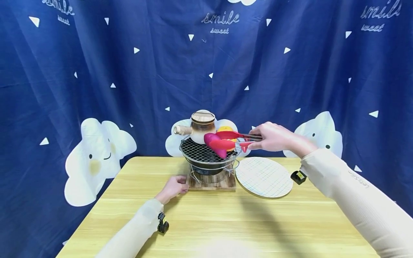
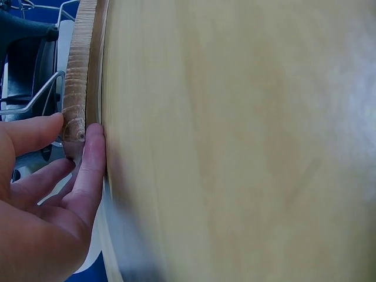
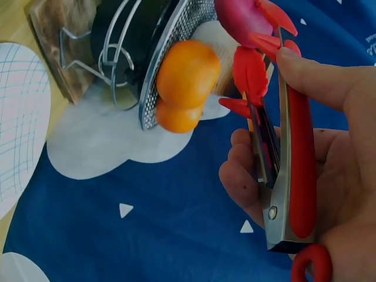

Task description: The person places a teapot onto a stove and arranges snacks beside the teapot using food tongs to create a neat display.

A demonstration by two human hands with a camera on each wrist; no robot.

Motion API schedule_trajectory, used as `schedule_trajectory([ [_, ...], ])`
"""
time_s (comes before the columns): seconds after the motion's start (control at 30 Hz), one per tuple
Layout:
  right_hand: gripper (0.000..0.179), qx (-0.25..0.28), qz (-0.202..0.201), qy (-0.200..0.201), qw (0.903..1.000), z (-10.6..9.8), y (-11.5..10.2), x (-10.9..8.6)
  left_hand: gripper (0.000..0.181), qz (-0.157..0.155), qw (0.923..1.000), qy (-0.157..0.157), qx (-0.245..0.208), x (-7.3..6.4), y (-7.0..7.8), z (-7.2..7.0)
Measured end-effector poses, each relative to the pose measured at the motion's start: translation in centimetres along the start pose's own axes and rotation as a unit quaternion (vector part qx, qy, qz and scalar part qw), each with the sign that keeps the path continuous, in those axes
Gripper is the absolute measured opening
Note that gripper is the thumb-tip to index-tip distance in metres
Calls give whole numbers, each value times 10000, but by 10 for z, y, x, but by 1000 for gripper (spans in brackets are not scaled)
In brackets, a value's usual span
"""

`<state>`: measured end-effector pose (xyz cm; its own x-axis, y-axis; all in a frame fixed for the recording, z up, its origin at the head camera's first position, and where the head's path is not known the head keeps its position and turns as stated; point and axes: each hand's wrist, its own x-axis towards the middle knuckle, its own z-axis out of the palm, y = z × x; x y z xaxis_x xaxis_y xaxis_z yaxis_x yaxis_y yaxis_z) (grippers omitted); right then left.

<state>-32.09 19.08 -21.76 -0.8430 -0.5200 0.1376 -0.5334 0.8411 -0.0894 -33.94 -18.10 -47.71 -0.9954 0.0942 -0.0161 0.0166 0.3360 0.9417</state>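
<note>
My left hand [image 1: 174,188] pinches the left edge of the wooden board [image 1: 211,184] under a small round grill; in the left wrist view the thumb [image 2: 44,132] lies on top, other fingers below. With my right hand [image 1: 274,137] I grip red-handled tongs [image 3: 302,164]. Their red tips are around a magenta sweet potato [image 1: 212,140] over the right side of the wire rack [image 1: 195,150]; whether it touches the rack I cannot tell. Two oranges [image 3: 188,73] sit on the rack beside it, partly hidden by the tongs in the head view.
A clay pot [image 1: 202,134] with a wooden lid and side handle stands at the back of the rack. Right of the grill lies a round checked plate [image 1: 264,177] on the wooden table [image 1: 206,218]. A blue curtain [image 1: 155,71] hangs behind.
</note>
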Motion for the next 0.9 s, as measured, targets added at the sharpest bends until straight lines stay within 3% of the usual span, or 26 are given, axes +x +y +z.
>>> schedule_trajectory([
  [0.37, 40, -94, -204, -98, 9997, 8, -10, 19, 52, 27, 9999, 128, 2, 3, -1, 2],
  [0.57, 47, -93, -137, -170, 9997, 9, -17, 25, 52, 30, 9999, 128, -51, 4, 0, 3],
  [0.9, 29, -326, -322, -135, 9989, 9, -29, 32, 54, 28, 9999, 108, 52, 4, -3, 3],
])
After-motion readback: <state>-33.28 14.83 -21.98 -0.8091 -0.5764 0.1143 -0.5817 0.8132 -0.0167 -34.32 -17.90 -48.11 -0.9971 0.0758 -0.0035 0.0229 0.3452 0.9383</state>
